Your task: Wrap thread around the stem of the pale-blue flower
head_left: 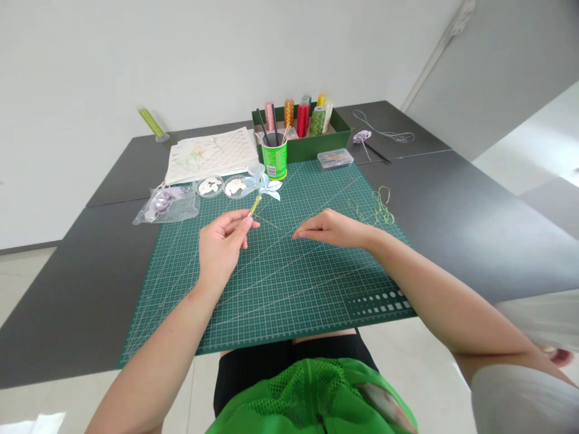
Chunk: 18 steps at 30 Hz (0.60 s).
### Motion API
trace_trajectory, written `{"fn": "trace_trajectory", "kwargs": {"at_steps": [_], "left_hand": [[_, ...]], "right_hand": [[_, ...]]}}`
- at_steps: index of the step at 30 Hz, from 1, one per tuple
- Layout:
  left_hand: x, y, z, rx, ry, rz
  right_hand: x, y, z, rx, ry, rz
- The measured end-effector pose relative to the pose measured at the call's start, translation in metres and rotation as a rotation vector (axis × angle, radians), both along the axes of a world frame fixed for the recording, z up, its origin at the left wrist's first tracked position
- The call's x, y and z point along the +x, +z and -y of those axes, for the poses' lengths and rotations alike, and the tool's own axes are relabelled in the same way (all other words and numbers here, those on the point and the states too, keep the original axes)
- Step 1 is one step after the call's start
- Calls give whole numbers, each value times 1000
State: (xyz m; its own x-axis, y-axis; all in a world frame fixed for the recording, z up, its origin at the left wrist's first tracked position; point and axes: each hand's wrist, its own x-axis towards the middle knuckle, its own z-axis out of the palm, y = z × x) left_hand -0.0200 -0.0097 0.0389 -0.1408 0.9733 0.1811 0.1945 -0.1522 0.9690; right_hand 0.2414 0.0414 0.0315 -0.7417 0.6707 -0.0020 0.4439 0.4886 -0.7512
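Observation:
My left hand [224, 238] pinches the yellow-green wrapped stem of a pale blue fabric flower [261, 184], which tilts up and away over the cutting mat [271, 289]. From the stem a faint thin thread [270, 223] runs toward my right hand [321, 229]. The right fingers are bent down and pressed together on the thread, just above the mat; its end is hidden by them. To the right of that hand lies a loose tangle of yellow-green thread [383, 208].
Behind the flower stand a green can [274, 160] with sticks and a dark green box [301, 147] of thread spools. Two small dishes [210, 187] with white pieces, a plastic bag [167, 205] and paper sheets [181, 172] lie left. A clear case [335, 158] and purple flower [362, 137] sit right.

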Motion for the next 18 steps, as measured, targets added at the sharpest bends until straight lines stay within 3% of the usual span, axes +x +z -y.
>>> {"fn": "trace_trajectory", "kwargs": {"at_steps": [8, 15, 18], "left_hand": [[-2, -4, -4, 2, 35, -66], [1, -2, 0, -15, 63, -249], [3, -5, 2, -13, 17, -364]], "right_hand": [[3, 9, 5, -47, 114, -67], [-2, 22, 17, -117, 230, -165], [-5, 27, 23, -164, 277, -245]]}}
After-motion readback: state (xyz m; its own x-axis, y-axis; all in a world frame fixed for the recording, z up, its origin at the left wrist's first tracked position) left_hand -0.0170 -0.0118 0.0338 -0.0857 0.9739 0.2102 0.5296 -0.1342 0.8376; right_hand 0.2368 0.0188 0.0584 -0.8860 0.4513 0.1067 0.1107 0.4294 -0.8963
